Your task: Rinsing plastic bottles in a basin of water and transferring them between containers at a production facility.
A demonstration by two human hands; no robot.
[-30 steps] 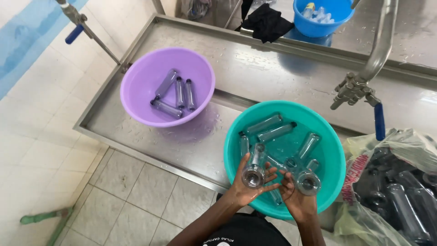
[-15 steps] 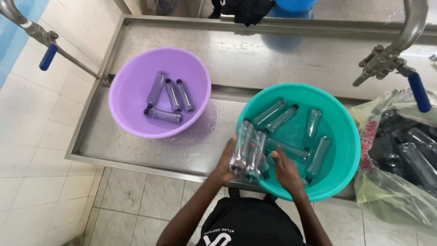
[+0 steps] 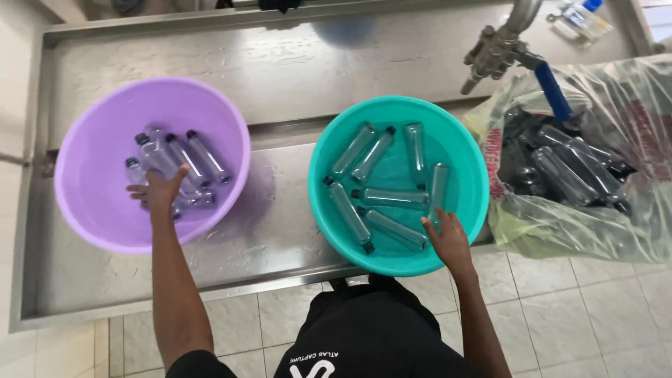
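My left hand point(image 3: 159, 190) reaches into the purple basin point(image 3: 77, 231), fingers spread over several clear plastic bottles with dark caps point(image 3: 203, 157) lying in it. My right hand point(image 3: 448, 239) rests inside the near right edge of the teal basin point(image 3: 477, 168), fingertips touching a bottle there. Several more clear capped bottles point(image 3: 388, 198) lie flat in the teal basin's water. I see nothing gripped in either hand.
Both basins sit in a wet stainless steel trough point(image 3: 280, 77). A tap with a blue handle point(image 3: 553, 91) hangs over the right side. A clear plastic bag of bottles point(image 3: 595, 224) lies to the right. Tiled floor lies below.
Both hands held a bunch of bottles over the teal basin. My left hand has since swung left into the purple basin, where more bottles now lie; my right hand stayed at the teal basin.
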